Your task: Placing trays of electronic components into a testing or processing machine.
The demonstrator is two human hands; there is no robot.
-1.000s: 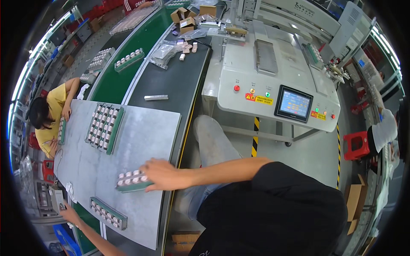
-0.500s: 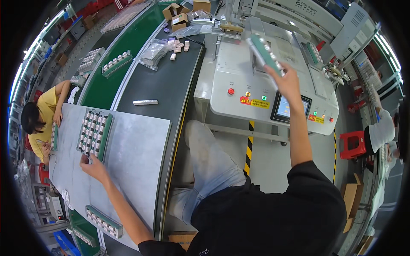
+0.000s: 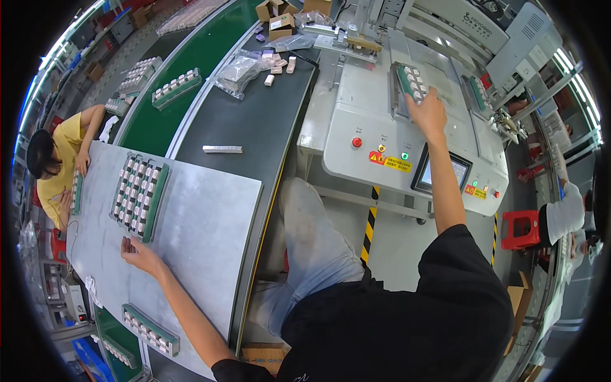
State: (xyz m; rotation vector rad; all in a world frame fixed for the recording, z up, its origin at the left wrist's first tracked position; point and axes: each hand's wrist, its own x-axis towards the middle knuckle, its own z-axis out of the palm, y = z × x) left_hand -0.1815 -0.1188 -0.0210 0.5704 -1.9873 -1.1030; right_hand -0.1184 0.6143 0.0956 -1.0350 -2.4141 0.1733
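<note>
My right hand (image 3: 428, 116) grips the near end of a green tray (image 3: 403, 81) carrying white blocks. The tray lies over a slot on the top of a grey-white machine (image 3: 350, 108). My left hand (image 3: 141, 256), fingers loosely curled and apart with nothing visible in them, hovers just off the near end of a group of green trays (image 3: 157, 197). White blocks and dark gaps alternate across that group, which rests on a grey board (image 3: 203, 210). Another green tray of white blocks (image 3: 151, 331) sits at the board's near left edge.
A person in yellow (image 3: 69, 137) works at the board's far left side. A white bar (image 3: 223, 149) lies on the dark bench, beyond it plastic bags (image 3: 238, 71) and loose blocks. The machine carries a screen (image 3: 439, 172) and buttons. A second tray (image 3: 478, 93) stands on its right.
My right hand has lowered the tray from a raised, tilted position onto the machine top. My left hand has drawn slightly away from the tray group.
</note>
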